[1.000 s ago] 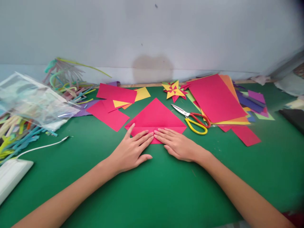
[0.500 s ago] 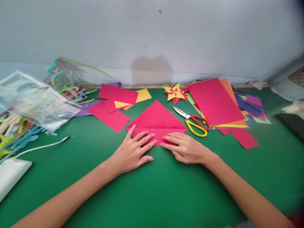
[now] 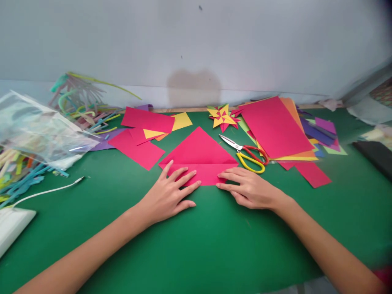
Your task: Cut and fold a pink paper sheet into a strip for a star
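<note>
A folded sheet of red paper (image 3: pixel 199 149) lies flat in front of me, its point facing the wall and a horizontal fold line across it. My left hand (image 3: pixel 170 190) rests on its near left part with fingers spread. At the near right edge, the fingertips of my right hand (image 3: pixel 249 188) touch the paper, fingers stretched out. Scissors (image 3: pixel 245 151) with red and yellow handles lie just right of the paper, blades pointing up and left. Beyond them sits a yellow and red paper star (image 3: pixel 223 117).
Loose red paper pieces (image 3: pixel 137 149) lie at the back left, beside pipe cleaners (image 3: pixel 33 179) and a clear plastic bag (image 3: pixel 45 126). A stack of coloured paper (image 3: pixel 275 128) is at the back right. A white device (image 3: pixel 15 228) with a cable sits left, a black object (image 3: pixel 373 157) right.
My right hand has slid to the right along the near edge of the red paper. My left hand stays in place on it. The whole view has shifted slightly.
</note>
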`<state>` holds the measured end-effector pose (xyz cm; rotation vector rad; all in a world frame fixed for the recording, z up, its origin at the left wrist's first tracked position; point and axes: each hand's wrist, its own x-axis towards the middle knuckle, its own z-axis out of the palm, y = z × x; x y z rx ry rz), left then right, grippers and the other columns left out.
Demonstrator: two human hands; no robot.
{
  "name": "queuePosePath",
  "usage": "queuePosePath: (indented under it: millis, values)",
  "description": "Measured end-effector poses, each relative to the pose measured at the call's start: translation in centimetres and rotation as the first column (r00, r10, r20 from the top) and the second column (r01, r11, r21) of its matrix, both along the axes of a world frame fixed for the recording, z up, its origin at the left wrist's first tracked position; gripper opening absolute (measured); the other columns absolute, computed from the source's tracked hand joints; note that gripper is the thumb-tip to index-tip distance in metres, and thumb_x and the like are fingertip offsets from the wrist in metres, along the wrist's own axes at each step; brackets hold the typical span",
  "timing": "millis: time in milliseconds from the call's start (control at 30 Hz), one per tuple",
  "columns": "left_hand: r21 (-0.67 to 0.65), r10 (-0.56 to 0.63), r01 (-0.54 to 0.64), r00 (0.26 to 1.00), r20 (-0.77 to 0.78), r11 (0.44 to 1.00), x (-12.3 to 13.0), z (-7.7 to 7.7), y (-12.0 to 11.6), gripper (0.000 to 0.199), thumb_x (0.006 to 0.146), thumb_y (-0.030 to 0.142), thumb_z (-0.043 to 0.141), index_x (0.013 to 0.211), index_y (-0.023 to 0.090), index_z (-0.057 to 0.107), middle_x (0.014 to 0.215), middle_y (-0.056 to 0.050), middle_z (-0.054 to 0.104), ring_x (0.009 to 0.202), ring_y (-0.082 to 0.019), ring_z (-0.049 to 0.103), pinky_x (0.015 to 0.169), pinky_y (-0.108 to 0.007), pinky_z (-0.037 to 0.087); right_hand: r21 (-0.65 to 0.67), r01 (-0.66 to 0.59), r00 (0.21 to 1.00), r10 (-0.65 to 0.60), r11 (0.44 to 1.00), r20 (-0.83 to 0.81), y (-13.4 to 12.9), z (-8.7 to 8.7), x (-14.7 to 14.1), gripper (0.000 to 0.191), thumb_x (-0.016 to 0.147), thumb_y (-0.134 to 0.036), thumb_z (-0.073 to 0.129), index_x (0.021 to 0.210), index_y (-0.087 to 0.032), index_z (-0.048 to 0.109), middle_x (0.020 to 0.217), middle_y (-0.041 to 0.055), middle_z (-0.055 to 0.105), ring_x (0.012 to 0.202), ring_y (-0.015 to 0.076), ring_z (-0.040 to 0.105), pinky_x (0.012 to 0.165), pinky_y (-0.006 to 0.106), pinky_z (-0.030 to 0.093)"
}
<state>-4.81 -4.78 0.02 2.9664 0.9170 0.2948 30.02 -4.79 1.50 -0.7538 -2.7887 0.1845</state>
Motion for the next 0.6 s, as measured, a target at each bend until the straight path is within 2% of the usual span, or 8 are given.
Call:
queuePosePath:
  millis: [267, 433, 500, 600]
  values:
    - [-0.013, 0.001, -0.001, 1.0, -0.017, 1.0, 0.0, 0.1, 0.1, 0.058, 0.106, 0.058, 0.053, 0.157, 0.032, 0.053, 0.165, -0.007, 0.05, 0.149, -0.038, 0.048, 0.129, -0.072, 0.014, -0.052, 0.064, 0.998, -0.065, 0.997, -0.014, -1.1, -0.2, 2.2, 0.047, 0.1, -0.014, 0.05, 0.142, -0.023, 0.069, 0.146, 0.0106, 0.067, 0.134, 0.0311, 0.061, 0.113, 0.053, 0.052]
    - [-0.002, -0.003, 0.003, 1.0, -0.007, 1.0, -0.1, 0.1, 0.1, 0.059, 0.105, 0.058, 0.055, 0.157, 0.031, 0.054, 0.164, -0.007, 0.051, 0.148, -0.038, 0.049, 0.131, -0.071, 0.01, -0.07, 0.102, 0.99, -0.109, 0.992, -0.094, -1.2, 0.2, 2.4, 0.04, 0.102, -0.014, 0.046, 0.13, -0.022, 0.074, 0.14, 0.0108, 0.071, 0.128, 0.0286, 0.065, 0.109, 0.05, 0.054]
    - [0.006, -0.008, 0.008, 1.0, -0.006, 1.0, -0.1, 0.2, 0.1, 0.059, 0.104, 0.058, 0.056, 0.157, 0.032, 0.054, 0.164, -0.007, 0.051, 0.148, -0.038, 0.049, 0.131, -0.071, 0.009, -0.064, 0.122, 0.987, -0.128, 0.99, -0.101, -1.2, 0.4, 1.6, 0.041, 0.105, -0.018, 0.046, 0.136, -0.022, 0.071, 0.144, 0.0122, 0.069, 0.129, 0.0285, 0.065, 0.109, 0.05, 0.054]
    - [0.018, -0.016, 0.016, 1.0, -0.024, 1.0, 0.0, 0.2, 0.1, 0.06, 0.104, 0.059, 0.055, 0.157, 0.031, 0.054, 0.163, -0.008, 0.052, 0.148, -0.039, 0.048, 0.131, -0.073, 0.009, -0.05, 0.11, 0.994, -0.111, 0.993, 0.0, -1.2, 0.5, -0.1, 0.048, 0.108, -0.029, 0.052, 0.155, -0.024, 0.056, 0.16, 0.0133, 0.055, 0.143, 0.0323, 0.056, 0.116, 0.055, 0.049]
